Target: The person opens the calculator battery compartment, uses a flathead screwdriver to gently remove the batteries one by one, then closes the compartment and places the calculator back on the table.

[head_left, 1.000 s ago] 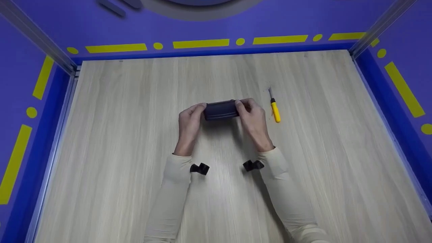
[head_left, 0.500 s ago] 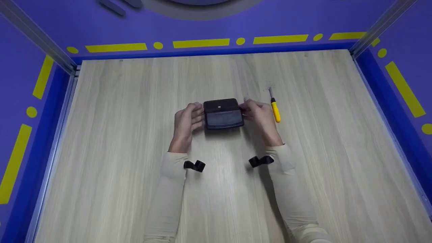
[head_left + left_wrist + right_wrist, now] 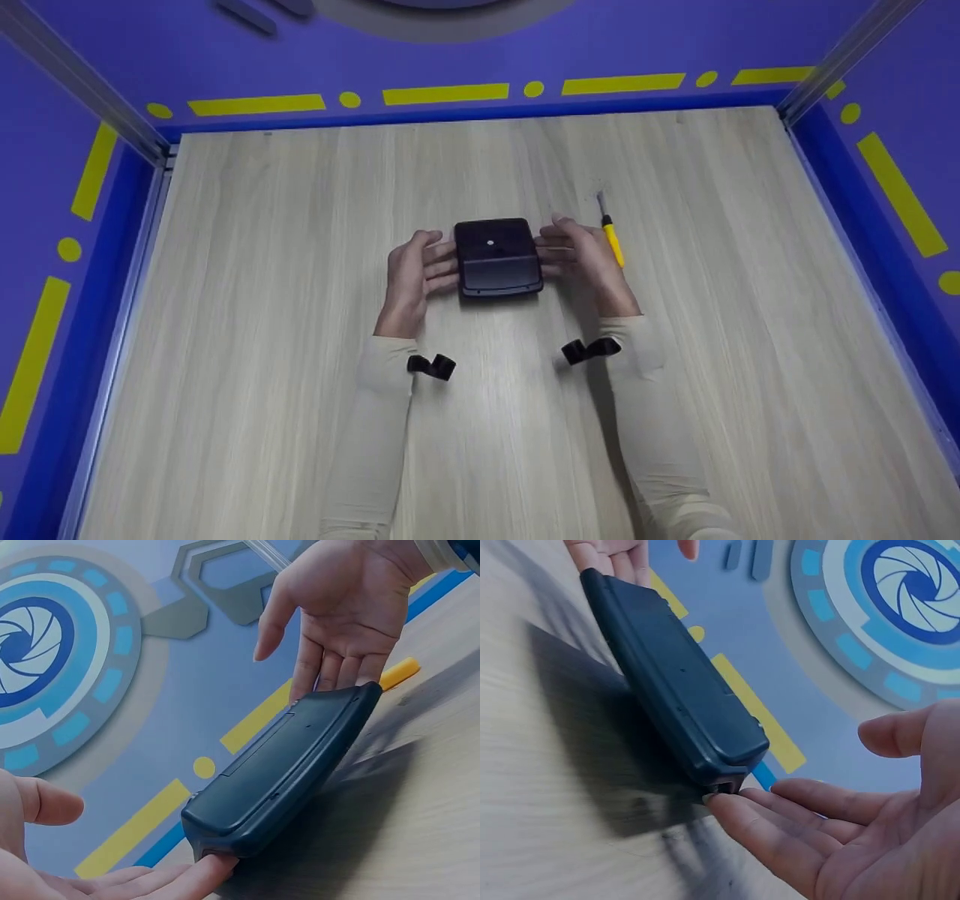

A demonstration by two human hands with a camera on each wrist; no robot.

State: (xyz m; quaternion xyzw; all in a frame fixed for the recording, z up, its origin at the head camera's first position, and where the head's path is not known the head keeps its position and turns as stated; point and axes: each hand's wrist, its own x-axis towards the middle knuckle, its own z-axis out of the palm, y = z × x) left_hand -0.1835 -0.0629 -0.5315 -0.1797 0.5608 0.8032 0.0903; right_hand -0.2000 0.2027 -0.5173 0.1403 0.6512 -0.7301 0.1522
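Note:
A black, wedge-shaped plastic case (image 3: 499, 274) with a small white dot on its broad face is held up between both hands, its shadow falling on the table below. In the left wrist view, a long rectangular panel line marks the near side of the case (image 3: 274, 757). My left hand (image 3: 411, 274) supports the left end on straight fingertips, thumb lifted away. At the opposite end, my right hand (image 3: 589, 259) does the same with extended fingers under the edge, its thumb also off the case (image 3: 675, 682). The fingertips beneath the case are partly hidden in the head view.
A screwdriver with a yellow handle (image 3: 613, 244) lies just beyond my right hand, partly covered by it. The wood-grain table (image 3: 262, 300) is bordered by blue walls (image 3: 450, 60) with yellow markings. Black camera mounts (image 3: 433, 367) stick inward from both wrists.
Both thumbs have come off the case and the fingers have straightened under its ends. The case has tilted so its broad, dotted face shows upward. The right hand has shifted right, toward the screwdriver.

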